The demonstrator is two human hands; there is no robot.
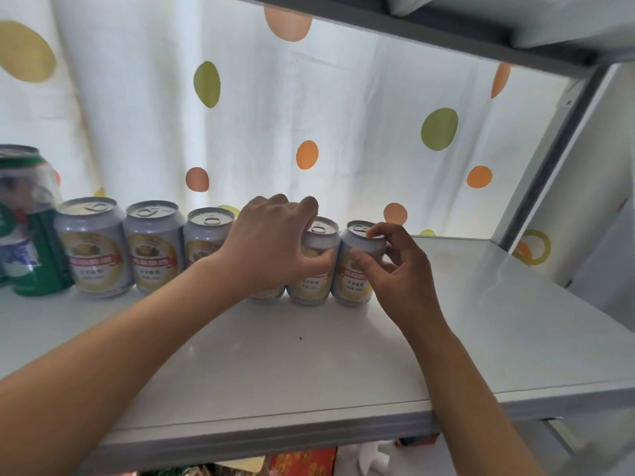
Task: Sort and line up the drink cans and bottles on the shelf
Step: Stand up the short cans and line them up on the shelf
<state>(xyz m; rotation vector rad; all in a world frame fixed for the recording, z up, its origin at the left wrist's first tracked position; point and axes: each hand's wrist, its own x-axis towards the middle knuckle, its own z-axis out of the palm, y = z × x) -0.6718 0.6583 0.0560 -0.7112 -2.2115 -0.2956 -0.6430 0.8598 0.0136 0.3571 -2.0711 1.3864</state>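
Note:
Several silver beer cans with yellow labels stand in a row along the back of the white shelf (309,355). My left hand (271,245) reaches over the row, hiding one can, and grips the can second from the right (318,269) with the fingers over its top and the thumb on its front. My right hand (395,269) pinches the rightmost can (354,280) near its top, thumb in front and fingertips on the rim. Three more silver cans stand to the left: the third from the left (202,242), the second (154,245) and the leftmost (92,245).
A taller green can (31,231) stands at the far left of the row. A white curtain with coloured dots (309,115) hangs behind. The upper shelf board (481,25) is close overhead, and a grey upright post (549,166) stands at the right. Boxes show below the shelf edge.

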